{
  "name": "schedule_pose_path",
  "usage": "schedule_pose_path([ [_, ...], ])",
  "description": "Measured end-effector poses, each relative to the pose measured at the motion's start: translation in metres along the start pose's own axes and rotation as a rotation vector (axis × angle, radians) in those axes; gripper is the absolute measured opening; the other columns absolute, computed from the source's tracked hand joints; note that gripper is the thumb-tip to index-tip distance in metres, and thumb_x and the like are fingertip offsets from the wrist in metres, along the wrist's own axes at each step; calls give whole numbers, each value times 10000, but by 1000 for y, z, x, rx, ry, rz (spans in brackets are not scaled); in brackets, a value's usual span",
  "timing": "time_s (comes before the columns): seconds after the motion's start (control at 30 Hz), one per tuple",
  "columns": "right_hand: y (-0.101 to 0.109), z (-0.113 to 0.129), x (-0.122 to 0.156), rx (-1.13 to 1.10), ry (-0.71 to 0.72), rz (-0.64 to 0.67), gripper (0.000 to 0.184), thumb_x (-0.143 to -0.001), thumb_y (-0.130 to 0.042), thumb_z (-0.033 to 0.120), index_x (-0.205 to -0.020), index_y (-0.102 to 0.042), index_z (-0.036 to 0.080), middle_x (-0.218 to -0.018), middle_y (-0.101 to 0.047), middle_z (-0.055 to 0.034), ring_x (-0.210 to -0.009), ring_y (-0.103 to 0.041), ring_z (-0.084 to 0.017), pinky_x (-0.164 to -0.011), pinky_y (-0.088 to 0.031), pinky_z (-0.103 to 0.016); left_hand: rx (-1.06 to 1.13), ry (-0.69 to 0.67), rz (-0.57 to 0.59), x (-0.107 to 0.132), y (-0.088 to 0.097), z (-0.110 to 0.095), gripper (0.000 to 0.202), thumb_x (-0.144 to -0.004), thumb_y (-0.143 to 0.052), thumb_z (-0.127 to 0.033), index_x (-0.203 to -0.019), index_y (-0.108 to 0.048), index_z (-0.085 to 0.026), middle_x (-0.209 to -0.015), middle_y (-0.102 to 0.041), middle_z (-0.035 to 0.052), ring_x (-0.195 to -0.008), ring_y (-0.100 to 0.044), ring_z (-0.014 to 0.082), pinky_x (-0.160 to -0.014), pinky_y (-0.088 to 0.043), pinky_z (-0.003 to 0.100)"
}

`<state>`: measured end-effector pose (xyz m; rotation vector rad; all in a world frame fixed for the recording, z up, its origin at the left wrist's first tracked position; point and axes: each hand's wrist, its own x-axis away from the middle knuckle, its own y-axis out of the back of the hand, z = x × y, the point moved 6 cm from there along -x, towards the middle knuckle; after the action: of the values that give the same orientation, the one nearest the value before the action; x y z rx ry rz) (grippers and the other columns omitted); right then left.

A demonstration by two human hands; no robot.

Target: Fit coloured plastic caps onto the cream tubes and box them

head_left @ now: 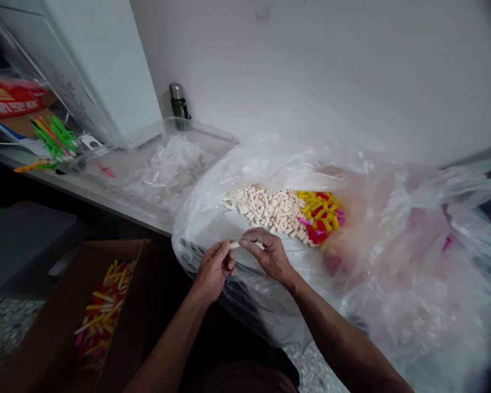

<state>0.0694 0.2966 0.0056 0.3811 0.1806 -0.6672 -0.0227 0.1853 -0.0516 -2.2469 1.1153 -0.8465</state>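
A small cream-coloured stick-like piece spans the gap between my two hands, above the clear plastic bag. My left hand is closed, pinching one end between thumb and fingers. At the other end, the fingertips of my right hand are pinched together on the piece. Just beyond my hands, a pile of short cream pieces lies on the plastic bag. Touching its right side is a heap of yellow, red and pink tube-like pieces. The piece's exact shape is partly hidden by my fingers.
Left of the bag stands a clear plastic tray with translucent white bits, and a dark flask behind it. Green and orange plastic items lie far left. Below, a cardboard box holds many coloured pieces. A wall rises behind.
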Motion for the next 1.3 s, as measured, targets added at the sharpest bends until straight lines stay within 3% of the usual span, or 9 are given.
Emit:
schedule_pose_path([
  [0.23, 3, 3, -6, 91, -16, 138, 258, -1028, -617, 432, -984, -764, 225, -947, -750, -56, -912, -698, -195, -872, -556, -334, 57, 1, 9, 0, -5, 2, 376, -779, -881, -452, -886, -692, -145, -748, -574, -26, -550, -486, 64, -492, -417, 216],
  [0.3, 31, 0, -8, 247, 12, 120, 254, -1020, -616, 425, -1039, -765, 220, -1021, -757, -76, -936, -699, -205, -871, -558, -337, 65, 15, -3, 3, 2, -3, 392, -770, -888, -446, -930, -708, -138, -754, -571, -28, -548, -482, 60, -488, -408, 210],
  [0.43, 131, -25, -20, 905, -193, -148, 323, -987, -600, 338, -1226, -722, 158, -1159, -723, -153, -873, -692, -239, -812, -545, -368, 117, 27, -32, 9, 15, -13, 416, -755, -902, -432, -961, -707, -128, -760, -554, -33, -550, -474, 53, -481, -395, 199],
  [0.6, 183, -62, -33, 1312, -451, 133, 277, -980, -567, 268, -1157, -727, 128, -1228, -683, -208, -1024, -684, -292, -834, -501, -367, 128, 41, 0, 9, 9, -10, 426, -773, -885, -454, -984, -698, -134, -773, -546, -32, -548, -468, 58, -467, -390, 201],
  [0.77, 159, -41, -32, 865, -296, -112, 146, -948, -608, 295, -947, -664, 161, -957, -729, -121, -880, -672, -234, -793, -501, -335, 113, 35, 21, 14, 8, -14, 396, -791, -875, -449, -960, -689, -142, -777, -539, -32, -547, -466, 53, -470, -386, 197],
  [0.83, 131, -20, -25, 432, -192, -208, 211, -953, -648, 401, -990, -628, 195, -891, -730, -74, -802, -666, -209, -744, -523, -323, 109, 27, 12, 15, 9, -16, 391, -793, -875, -448, -944, -685, -142, -772, -530, -35, -543, -457, 48, -466, -375, 192],
  [0.93, 70, 9, -14, -38, -94, -103, 256, -975, -679, 449, -1102, -630, 233, -964, -751, -56, -877, -695, -198, -826, -565, -349, 100, 29, 1, 15, 6, -15, 407, -787, -878, -460, -942, -686, -136, -763, -521, -40, -532, -446, 41, -457, -358, 187],
  [1.07, 14, 26, -7, -148, -48, 18, 242, -977, -705, 432, -1123, -700, 238, -1028, -755, -66, -945, -703, -200, -889, -572, -361, 77, 52, -2, 15, -1, -14, 429, -773, -883, -484, -921, -673, -141, -739, -526, -42, -505, -429, 40, -441, -333, 186],
  [1.3, 0, 17, -1, -50, -31, 143, 209, -995, -692, 397, -1138, -733, 249, -1050, -735, -51, -919, -675, -176, -838, -548, -314, 62, 34, -1, 21, 3, -17, 415, -802, -862, -492, -876, -638, -151, -729, -542, -43, -491, -417, 36, -419, -328, 181],
])
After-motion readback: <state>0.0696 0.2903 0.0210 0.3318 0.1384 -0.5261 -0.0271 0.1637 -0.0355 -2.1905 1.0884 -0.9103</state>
